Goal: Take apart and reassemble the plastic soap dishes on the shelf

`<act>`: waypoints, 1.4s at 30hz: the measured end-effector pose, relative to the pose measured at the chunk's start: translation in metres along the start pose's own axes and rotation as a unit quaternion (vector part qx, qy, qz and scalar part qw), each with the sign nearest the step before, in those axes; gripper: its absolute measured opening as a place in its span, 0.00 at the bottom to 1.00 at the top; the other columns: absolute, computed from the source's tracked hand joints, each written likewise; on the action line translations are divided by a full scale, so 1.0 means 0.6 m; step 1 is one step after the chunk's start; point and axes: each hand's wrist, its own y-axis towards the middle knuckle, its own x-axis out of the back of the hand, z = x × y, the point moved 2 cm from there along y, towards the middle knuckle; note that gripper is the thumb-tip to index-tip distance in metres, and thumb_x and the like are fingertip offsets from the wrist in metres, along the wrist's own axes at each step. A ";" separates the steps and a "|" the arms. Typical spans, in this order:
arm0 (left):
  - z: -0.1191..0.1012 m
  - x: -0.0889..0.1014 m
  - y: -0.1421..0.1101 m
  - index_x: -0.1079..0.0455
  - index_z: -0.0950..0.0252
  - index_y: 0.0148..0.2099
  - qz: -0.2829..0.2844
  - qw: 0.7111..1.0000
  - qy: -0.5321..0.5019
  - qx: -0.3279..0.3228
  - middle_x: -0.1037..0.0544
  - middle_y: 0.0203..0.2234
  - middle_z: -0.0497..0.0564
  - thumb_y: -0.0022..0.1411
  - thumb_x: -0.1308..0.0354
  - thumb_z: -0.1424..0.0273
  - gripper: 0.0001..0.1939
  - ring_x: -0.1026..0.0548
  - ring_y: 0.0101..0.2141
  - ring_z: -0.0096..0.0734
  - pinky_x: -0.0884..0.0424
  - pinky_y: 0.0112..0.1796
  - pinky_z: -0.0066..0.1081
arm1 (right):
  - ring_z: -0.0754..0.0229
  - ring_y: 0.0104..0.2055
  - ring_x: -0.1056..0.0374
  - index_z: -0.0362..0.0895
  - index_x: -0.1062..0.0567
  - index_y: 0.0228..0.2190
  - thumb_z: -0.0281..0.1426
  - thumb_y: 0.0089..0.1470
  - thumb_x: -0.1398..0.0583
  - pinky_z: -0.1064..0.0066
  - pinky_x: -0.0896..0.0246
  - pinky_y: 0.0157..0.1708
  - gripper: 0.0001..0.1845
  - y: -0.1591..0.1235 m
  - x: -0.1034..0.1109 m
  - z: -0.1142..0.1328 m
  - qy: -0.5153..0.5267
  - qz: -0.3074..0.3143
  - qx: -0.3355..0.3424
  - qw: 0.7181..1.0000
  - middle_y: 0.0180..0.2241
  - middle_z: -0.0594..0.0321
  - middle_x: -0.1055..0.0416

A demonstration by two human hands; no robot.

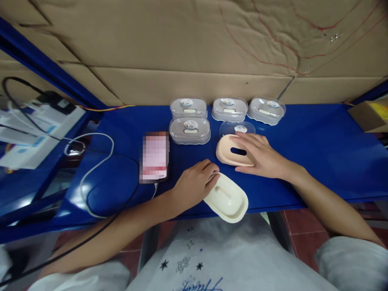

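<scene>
My left hand (197,182) pinches the upper left rim of a cream oval plastic tray (228,198), tilted at the table's front edge with its hollow side facing me. Over a peach oval cover (226,149) with a dark slot in its top, my right hand (257,155) is spread, its fingers on the far edge and the thumb at the near edge. Just behind that cover lies a clear oval lid (226,128) with a round sticker, partly hidden by the right fingers.
Several clear-lidded oval boxes (189,135) stand along the back of the blue table (318,153). A phone (154,157), its screen blurred, lies left with a white cable. A power strip (36,141) with plugs and cords is far left. A cardboard box (370,115) sits right.
</scene>
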 end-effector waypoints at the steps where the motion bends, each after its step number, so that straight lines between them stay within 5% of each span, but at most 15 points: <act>1: -0.001 0.001 0.000 0.27 0.61 0.44 0.001 1.000 0.005 0.003 0.19 0.40 0.52 0.75 0.46 0.68 0.08 0.22 0.39 0.38 0.31 0.39 0.34 | 0.31 0.74 0.45 0.52 0.45 0.73 0.54 0.61 0.34 0.33 0.44 0.66 0.49 0.000 -0.001 0.001 -0.005 0.004 0.002 1.000 0.74 0.44 0.45; 13: -0.012 0.010 -0.005 0.33 0.60 0.33 -0.029 0.995 0.088 0.032 0.27 0.24 0.49 0.66 0.42 0.69 0.07 0.31 0.27 0.35 0.48 0.28 0.34 | 0.31 0.75 0.48 0.51 0.43 0.73 0.57 0.60 0.35 0.33 0.47 0.66 0.50 -0.002 -0.003 0.007 0.009 0.013 0.037 0.999 0.76 0.43 0.48; 18: -0.009 0.020 -0.001 0.36 0.60 0.34 -0.017 0.991 -0.127 0.030 0.31 0.25 0.44 0.74 0.45 0.64 0.13 0.35 0.26 0.29 0.44 0.29 0.32 | 0.38 0.70 0.37 0.53 0.40 0.71 0.52 0.64 0.36 0.41 0.41 0.64 0.42 -0.005 0.017 0.034 0.032 -0.036 0.092 0.995 0.69 0.48 0.34; 22: -0.004 0.029 0.005 0.31 0.60 0.43 -0.090 0.945 -0.313 0.038 0.28 0.33 0.46 0.78 0.48 0.63 0.10 0.31 0.32 0.29 0.36 0.35 0.31 | 0.46 0.59 0.26 0.48 0.30 0.65 0.53 0.64 0.36 0.50 0.35 0.60 0.35 -0.021 -0.002 0.090 0.052 -0.004 0.215 0.975 0.57 0.53 0.21; 26: 0.004 0.029 0.011 0.30 0.60 0.48 -0.153 0.898 -0.406 0.080 0.26 0.40 0.49 0.77 0.46 0.64 0.07 0.28 0.38 0.32 0.33 0.40 0.31 | 0.45 0.59 0.28 0.44 0.24 0.58 0.51 0.63 0.35 0.51 0.37 0.61 0.31 -0.034 -0.038 0.135 0.016 0.042 0.284 0.958 0.57 0.50 0.22; 31: 0.013 0.024 0.016 0.28 0.60 0.46 -0.169 0.867 -0.448 0.136 0.27 0.38 0.47 0.72 0.42 0.66 0.05 0.30 0.36 0.31 0.32 0.42 0.32 | 0.51 0.55 0.27 0.42 0.20 0.47 0.35 0.66 0.36 0.54 0.36 0.58 0.12 -0.034 -0.057 0.146 0.021 0.057 0.299 0.952 0.51 0.52 0.20; 36: 0.017 0.022 0.020 0.25 0.59 0.44 -0.184 0.812 -0.530 0.160 0.25 0.41 0.48 0.69 0.40 0.64 0.06 0.29 0.41 0.32 0.32 0.41 0.30 | 0.57 0.55 0.26 0.45 0.20 0.39 0.31 0.66 0.38 0.60 0.34 0.59 0.06 -0.033 -0.038 0.153 0.058 -0.019 0.301 0.952 0.43 0.59 0.18; 39: 0.009 0.022 0.021 0.24 0.61 0.41 -0.135 0.750 -0.625 0.168 0.23 0.39 0.48 0.69 0.39 0.59 0.11 0.28 0.39 0.33 0.31 0.37 0.30 | 0.58 0.55 0.25 0.46 0.20 0.37 0.30 0.65 0.37 0.61 0.32 0.58 0.05 -0.036 -0.021 0.157 0.075 -0.092 0.311 0.943 0.42 0.62 0.17; 42: -0.008 0.014 0.014 0.20 0.63 0.44 -0.015 0.678 -0.715 0.171 0.19 0.40 0.52 0.70 0.42 0.50 0.21 0.24 0.42 0.37 0.28 0.43 0.32 | 0.59 0.55 0.24 0.45 0.19 0.39 0.32 0.66 0.37 0.60 0.32 0.59 0.06 -0.039 -0.014 0.154 0.054 -0.165 0.302 0.937 0.42 0.62 0.16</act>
